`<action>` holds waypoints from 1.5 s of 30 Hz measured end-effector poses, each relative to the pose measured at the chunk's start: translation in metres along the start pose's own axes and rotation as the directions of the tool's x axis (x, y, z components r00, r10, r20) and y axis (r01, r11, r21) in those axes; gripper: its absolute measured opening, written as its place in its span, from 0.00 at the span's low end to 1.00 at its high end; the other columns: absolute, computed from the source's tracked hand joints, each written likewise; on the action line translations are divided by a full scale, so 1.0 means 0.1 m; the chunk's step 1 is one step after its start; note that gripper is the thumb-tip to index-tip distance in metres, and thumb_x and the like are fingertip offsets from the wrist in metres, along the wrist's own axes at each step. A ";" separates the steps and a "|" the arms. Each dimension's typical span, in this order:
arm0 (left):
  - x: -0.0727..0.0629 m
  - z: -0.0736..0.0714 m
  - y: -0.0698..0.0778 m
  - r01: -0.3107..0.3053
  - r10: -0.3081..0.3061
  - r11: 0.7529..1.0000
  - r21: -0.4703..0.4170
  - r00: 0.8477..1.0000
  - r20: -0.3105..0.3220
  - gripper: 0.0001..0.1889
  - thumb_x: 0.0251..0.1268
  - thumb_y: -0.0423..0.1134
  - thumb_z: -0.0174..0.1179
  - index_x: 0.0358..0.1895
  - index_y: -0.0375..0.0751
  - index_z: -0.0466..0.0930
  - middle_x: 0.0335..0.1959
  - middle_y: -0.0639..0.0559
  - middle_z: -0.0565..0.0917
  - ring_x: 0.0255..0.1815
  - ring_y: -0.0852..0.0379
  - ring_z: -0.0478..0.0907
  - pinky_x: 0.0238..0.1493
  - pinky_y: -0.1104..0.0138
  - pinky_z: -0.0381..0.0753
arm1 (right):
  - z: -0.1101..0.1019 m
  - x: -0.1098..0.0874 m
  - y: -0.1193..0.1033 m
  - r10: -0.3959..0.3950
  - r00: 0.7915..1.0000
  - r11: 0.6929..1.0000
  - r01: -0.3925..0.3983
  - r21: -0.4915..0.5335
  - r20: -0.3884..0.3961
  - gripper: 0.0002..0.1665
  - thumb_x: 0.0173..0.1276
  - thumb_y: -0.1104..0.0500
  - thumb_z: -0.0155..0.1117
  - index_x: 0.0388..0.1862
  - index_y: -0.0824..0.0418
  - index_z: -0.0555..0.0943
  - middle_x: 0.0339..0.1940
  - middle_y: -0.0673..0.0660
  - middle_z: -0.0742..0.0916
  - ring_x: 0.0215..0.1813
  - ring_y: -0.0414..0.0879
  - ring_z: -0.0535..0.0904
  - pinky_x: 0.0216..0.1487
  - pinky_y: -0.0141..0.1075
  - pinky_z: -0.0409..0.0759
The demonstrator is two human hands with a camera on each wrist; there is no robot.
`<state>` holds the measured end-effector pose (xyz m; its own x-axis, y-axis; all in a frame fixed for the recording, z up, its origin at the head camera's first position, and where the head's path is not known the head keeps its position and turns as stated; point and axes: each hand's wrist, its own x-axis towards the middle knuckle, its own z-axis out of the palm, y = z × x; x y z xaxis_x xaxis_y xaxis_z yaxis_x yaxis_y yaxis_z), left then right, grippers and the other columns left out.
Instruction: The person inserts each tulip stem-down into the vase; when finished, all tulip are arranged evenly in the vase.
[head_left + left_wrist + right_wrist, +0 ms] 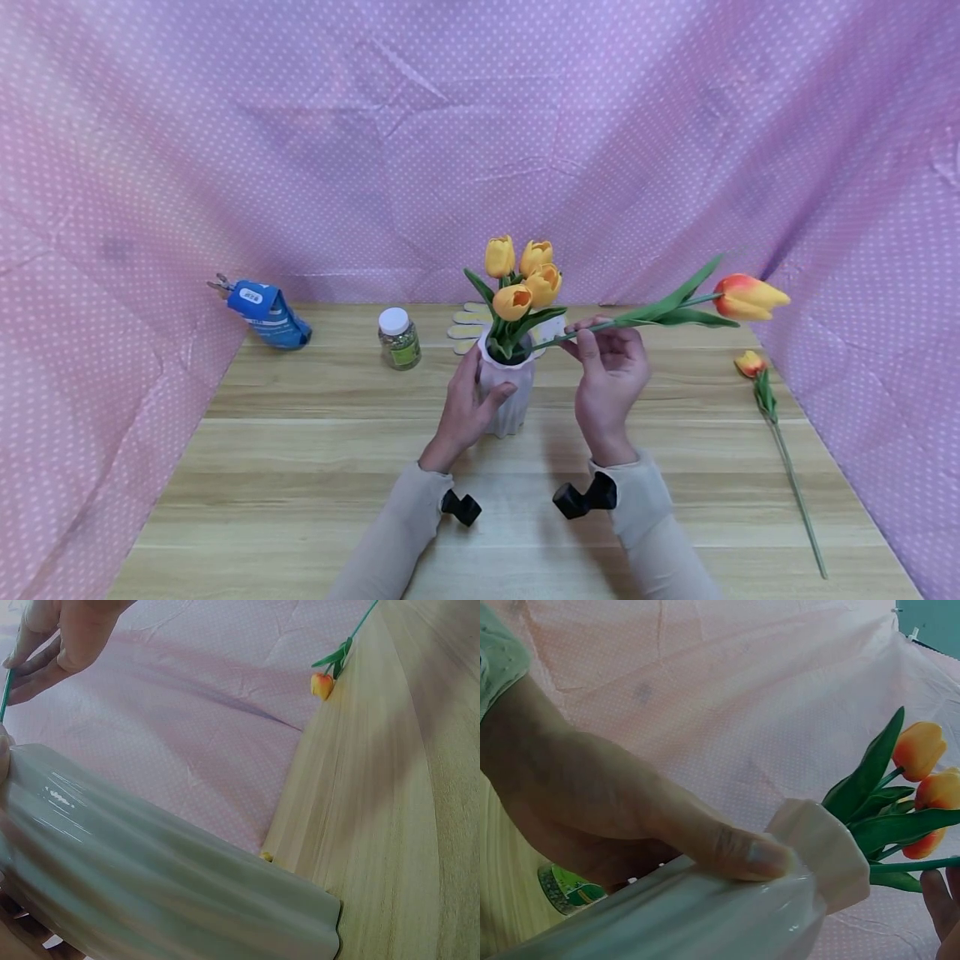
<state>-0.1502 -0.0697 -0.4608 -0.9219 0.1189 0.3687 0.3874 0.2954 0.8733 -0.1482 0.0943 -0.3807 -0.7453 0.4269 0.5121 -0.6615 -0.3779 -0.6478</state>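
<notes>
A white fluted vase with a wavy rim stands on the wooden table, several yellow tulips rising from it. My left hand grips the vase just below its rim, the thumb lying across the front in the right wrist view. With its fingertips my right hand pinches the green stem of a red-and-yellow tulip. That stem slants, its lower end at the vase mouth and its bloom out to the right. Whether the stem tip is inside the rim I cannot tell.
Another red-and-yellow tulip lies at the table's right side. Behind the vase lie pale gloves with yellow edging. A white-lidded jar stands left of them, and a clipped blue bag at the far left. Pink dotted cloth hangs around the table.
</notes>
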 end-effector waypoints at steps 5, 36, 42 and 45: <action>0.00 0.00 0.01 0.000 0.000 1.000 0.004 1.000 -0.004 0.51 0.63 0.75 0.49 0.78 0.41 0.55 0.72 0.38 0.70 0.71 0.40 0.71 0.70 0.42 0.73 | 0.00 -0.05 0.02 0.026 0.998 0.999 -0.023 -0.043 0.053 0.11 0.67 0.74 0.63 0.43 0.61 0.80 0.37 0.52 0.87 0.40 0.42 0.87 0.42 0.37 0.90; 0.00 0.00 0.00 -0.052 0.052 0.998 0.032 0.998 -0.024 0.48 0.65 0.72 0.51 0.76 0.38 0.58 0.65 0.36 0.74 0.63 0.40 0.76 0.60 0.43 0.81 | 0.01 -0.19 0.15 0.048 0.983 0.894 0.036 -0.446 0.175 0.08 0.61 0.76 0.68 0.38 0.80 0.80 0.36 0.36 0.87 0.42 0.31 0.83 0.45 0.24 0.84; 0.00 0.00 0.02 -0.053 0.053 0.998 0.029 0.998 -0.024 0.48 0.65 0.72 0.51 0.76 0.39 0.58 0.65 0.36 0.74 0.63 0.40 0.76 0.61 0.43 0.80 | -0.03 -0.20 0.12 0.053 0.980 0.870 0.049 -0.491 0.191 0.10 0.59 0.76 0.69 0.41 0.78 0.80 0.38 0.36 0.86 0.44 0.31 0.83 0.46 0.23 0.84; 0.00 0.00 0.02 -0.044 0.044 0.999 0.020 0.999 -0.017 0.47 0.65 0.71 0.52 0.76 0.39 0.58 0.66 0.37 0.74 0.64 0.40 0.76 0.61 0.43 0.80 | -0.07 -0.18 0.07 0.057 0.979 0.865 0.050 -0.499 0.196 0.12 0.59 0.77 0.69 0.42 0.77 0.80 0.37 0.37 0.86 0.42 0.32 0.83 0.45 0.23 0.84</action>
<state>-0.1493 -0.0694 -0.4588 -0.9036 0.1159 0.4125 0.4275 0.3088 0.8496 -0.1391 0.0899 -0.3987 -0.7836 0.2358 0.5748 -0.5676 0.1046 -0.8166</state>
